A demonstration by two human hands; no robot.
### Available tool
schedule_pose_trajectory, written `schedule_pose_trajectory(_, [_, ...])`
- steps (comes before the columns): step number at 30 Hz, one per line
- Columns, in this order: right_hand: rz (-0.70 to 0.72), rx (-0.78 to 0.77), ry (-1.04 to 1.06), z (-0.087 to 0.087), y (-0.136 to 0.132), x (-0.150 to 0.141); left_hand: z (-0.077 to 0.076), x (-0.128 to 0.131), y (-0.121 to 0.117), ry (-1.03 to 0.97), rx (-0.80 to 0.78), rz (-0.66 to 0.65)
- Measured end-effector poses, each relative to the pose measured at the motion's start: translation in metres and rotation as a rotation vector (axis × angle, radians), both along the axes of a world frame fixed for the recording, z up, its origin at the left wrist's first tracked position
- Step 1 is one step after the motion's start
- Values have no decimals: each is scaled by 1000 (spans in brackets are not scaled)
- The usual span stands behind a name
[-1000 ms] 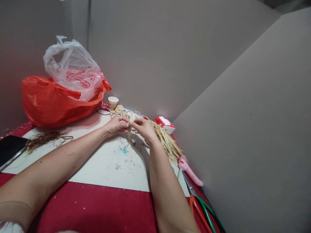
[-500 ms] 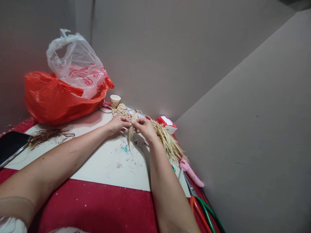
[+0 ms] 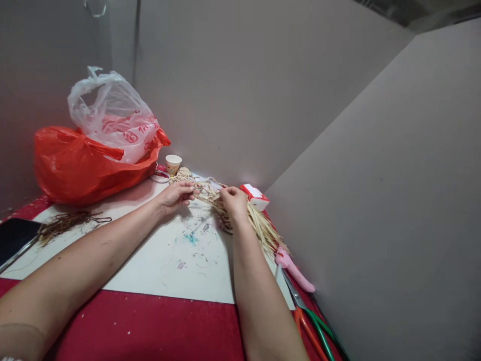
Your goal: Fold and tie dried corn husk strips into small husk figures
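My left hand (image 3: 176,196) is above the white board, with thumb and index finger pinched together. Whatever is between its fingertips is too small to make out against the pale fibres behind. My right hand (image 3: 233,203) sits a little apart to the right, its fingers bent into a pinch over the bundle of dry straw-coloured strips (image 3: 263,225). Its fingertips merge with the strips, so what it grips cannot be told. Behind both hands lies a tangle of pale cord (image 3: 184,174).
A red plastic bag (image 3: 82,170) with a clear bag (image 3: 116,115) stands left of a paper cup (image 3: 173,164). Dark fibres (image 3: 67,223) lie beside a black phone-like device (image 3: 17,240). At right are a red-and-white box (image 3: 255,196), a pink-handled tool (image 3: 295,271) and scissors (image 3: 311,321). Grey walls close in behind.
My hands have drawn apart sideways. The pale dry leaf strip that both fingers held upright between them no longer shows there. The view has tilted slightly.
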State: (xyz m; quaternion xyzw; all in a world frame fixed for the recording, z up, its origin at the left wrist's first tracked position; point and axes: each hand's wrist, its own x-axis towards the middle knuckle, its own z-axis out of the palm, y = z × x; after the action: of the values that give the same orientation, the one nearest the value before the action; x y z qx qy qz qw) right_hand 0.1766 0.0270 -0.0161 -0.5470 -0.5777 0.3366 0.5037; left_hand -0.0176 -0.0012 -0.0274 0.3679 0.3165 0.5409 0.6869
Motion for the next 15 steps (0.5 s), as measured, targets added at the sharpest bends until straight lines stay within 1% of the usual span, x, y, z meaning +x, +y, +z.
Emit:
schedule_pose_trajectory(2, [-143,-14,297,14,1,13,-2,-3,3,-37,-22,43])
schedule_pose_trajectory(3, [-221,13,412,23,1,22,-4,-4,5,-50,-41,72])
schedule_pose_trajectory(4, [-282,69,467,33,0,32,-5,-6,7,-63,-62,103])
schedule_pose_trajectory(5, [-363,155,471,42,-2,43,-6,-7,8,-73,-83,133])
schedule_pose_trajectory(6, [-466,263,435,52,-6,54,-7,-9,9,-82,-101,158])
schedule_pose_trajectory(8, [-728,514,292,68,-15,75,-8,-10,9,-86,-122,182])
schedule_pose_trajectory(10, [-957,723,69,76,-25,92,-7,-10,8,-80,-120,175])
schedule_pose_trajectory(11, [-1036,786,-38,76,-29,98,-7,-9,7,-73,-115,167])
schedule_pose_trajectory(12, [-1071,801,-140,73,-30,102,-6,-8,6,-66,-109,159])
schedule_pose_trajectory(13, [-1046,757,-236,68,-30,106,-5,-8,5,-58,-108,154])
schedule_pose_trajectory(14, [-957,650,-320,60,-28,107,-4,-7,4,-49,-109,150])
schedule_pose_trajectory(15, [-815,501,-383,52,-24,108,-4,-7,3,-38,-111,147])
